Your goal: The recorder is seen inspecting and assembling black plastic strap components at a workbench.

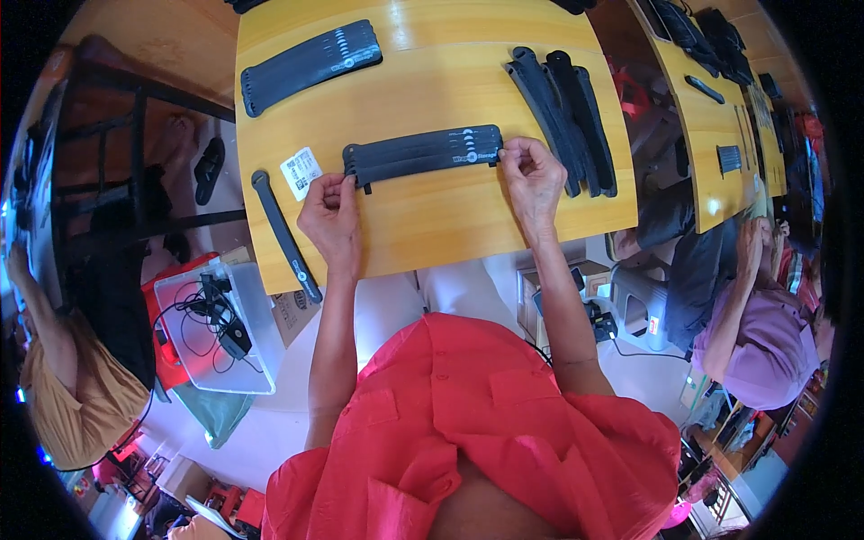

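Note:
A row of overlapping black straps (423, 154), each with a holed rounded end at the left and white print at the right, lies across the middle of the table. My left hand (331, 216) pinches its left end between thumb and finger. At the other end, my right hand (533, 180) is closed in a pinch on the right edge. Short dark tabs stick out below the straps near both hands. A white printed label (301, 173) lies by my left hand. Farther left, a single black strap (286, 236) slants toward the table's front edge.
A similar fanned set of black straps (310, 67) lies at the far left of the wooden table (432, 220). Several loose black straps (565, 121) are piled at the right. A clear plastic bin (220, 328) with cables stands at lower left. Other people sit on both sides.

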`<state>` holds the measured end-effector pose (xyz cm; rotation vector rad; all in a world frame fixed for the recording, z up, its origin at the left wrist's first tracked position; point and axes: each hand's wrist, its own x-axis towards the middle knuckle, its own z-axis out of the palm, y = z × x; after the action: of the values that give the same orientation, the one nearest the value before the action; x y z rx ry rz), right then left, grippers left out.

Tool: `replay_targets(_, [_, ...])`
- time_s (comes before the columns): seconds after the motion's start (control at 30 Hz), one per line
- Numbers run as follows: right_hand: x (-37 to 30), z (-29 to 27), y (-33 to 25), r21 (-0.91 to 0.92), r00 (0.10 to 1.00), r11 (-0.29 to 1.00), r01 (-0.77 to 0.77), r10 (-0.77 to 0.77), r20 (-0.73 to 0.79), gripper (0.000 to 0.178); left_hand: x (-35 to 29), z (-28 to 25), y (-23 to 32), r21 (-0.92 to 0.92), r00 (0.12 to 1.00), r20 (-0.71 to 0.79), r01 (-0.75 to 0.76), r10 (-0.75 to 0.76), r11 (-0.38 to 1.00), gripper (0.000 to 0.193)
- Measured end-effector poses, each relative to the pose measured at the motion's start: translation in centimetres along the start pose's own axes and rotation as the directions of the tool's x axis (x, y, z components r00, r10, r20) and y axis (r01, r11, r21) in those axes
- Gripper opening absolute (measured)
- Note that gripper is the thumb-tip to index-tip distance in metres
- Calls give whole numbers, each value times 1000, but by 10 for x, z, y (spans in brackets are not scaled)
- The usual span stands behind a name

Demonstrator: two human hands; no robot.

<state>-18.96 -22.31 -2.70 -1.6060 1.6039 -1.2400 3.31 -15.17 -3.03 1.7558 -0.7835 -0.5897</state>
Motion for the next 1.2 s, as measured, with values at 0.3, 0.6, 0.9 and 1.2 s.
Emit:
replay_targets(0.3, [2, -1, 2, -31, 998, 997, 68, -68, -14, 9, 2, 4, -5, 12, 995, -42, -92, 93, 996, 7])
replay_targets(0.6, [5, 6, 11, -3, 993, 994, 110, -110, -49, 6, 5, 5, -5, 73, 983, -48, -171, 175, 983, 4])
replay_targets(0.9, [2, 2, 12, -39, 983, 984, 175, -177, -53, 3, 7, 2, -16, 184, 949, -68, -292, 309, 939, 3])
replay_targets(1.2, [-21, -17, -8, 4, 957, 959, 284, -284, 59, 20, -24, -6, 0, 206, 870, 84, -491, 485, 846, 30])
